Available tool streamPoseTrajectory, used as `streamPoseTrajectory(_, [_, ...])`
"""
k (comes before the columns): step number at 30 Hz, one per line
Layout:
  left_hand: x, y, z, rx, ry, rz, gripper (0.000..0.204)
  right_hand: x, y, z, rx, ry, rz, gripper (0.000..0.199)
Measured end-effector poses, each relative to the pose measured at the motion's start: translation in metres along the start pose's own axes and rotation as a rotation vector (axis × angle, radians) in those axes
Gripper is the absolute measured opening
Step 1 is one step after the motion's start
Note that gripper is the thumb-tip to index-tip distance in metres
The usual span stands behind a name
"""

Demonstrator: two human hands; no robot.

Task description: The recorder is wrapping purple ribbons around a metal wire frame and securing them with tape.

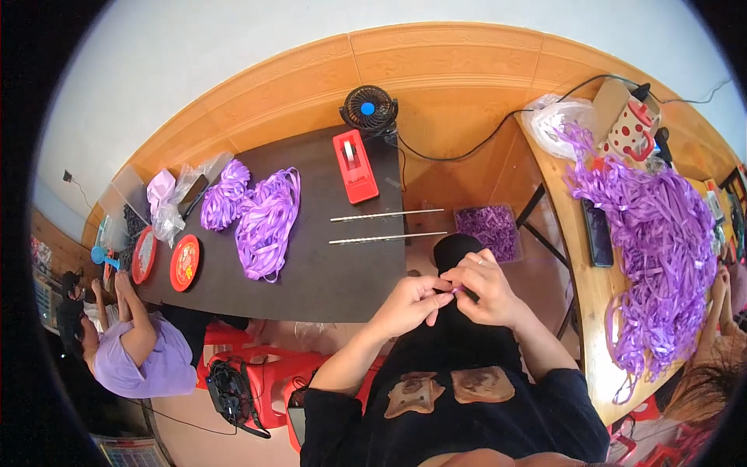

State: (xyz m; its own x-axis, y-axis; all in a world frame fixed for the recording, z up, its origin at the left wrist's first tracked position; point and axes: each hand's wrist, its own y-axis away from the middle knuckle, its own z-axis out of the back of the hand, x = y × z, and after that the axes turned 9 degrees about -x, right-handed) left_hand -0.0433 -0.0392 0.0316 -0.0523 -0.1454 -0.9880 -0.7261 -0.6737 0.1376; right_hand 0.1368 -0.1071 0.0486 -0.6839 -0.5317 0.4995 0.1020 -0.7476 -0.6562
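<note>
The left hand [408, 304] and right hand [484, 289] meet fingertip to fingertip above the lap, both pinching a small, glossy scrap of purple ribbon [454, 290] between them. Ahead lies a matte dark rectangular tabletop [327, 265] bearing two thin, straight metal rods [387, 226], a red plastic tape dispenser [355, 166] and looped bundles of shiny purple ribbon [261, 214]. To the right, a tangled heap of purple ribbon strips [661, 249] spills over a pale wooden table [580, 272].
</note>
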Motion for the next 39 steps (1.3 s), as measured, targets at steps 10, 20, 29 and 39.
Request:
streamPoseTrajectory(10, [0.005, 0.002, 0.008, 0.131, 0.109, 0.029, 0.019, -0.046, 0.022, 0.014, 0.296, -1.076, -0.667, 0.047])
streamPoseTrajectory(20, [0.000, 0.002, 0.007, 0.129, 0.278, 0.194, 0.025, -0.010, 0.019, 0.001, -0.087, -0.120, 0.020, 0.031])
streamPoseTrajectory(29, [-0.002, 0.003, 0.003, 0.226, 0.204, 0.120, 0.021, -0.002, 0.019, 0.003, -0.036, 0.150, 0.145, 0.029])
streamPoseTrajectory(39, [-0.036, 0.013, 0.004, 0.347, 0.037, -0.158, 0.021, -0.033, 0.024, -0.013, -0.104, -0.073, -0.058, 0.018])
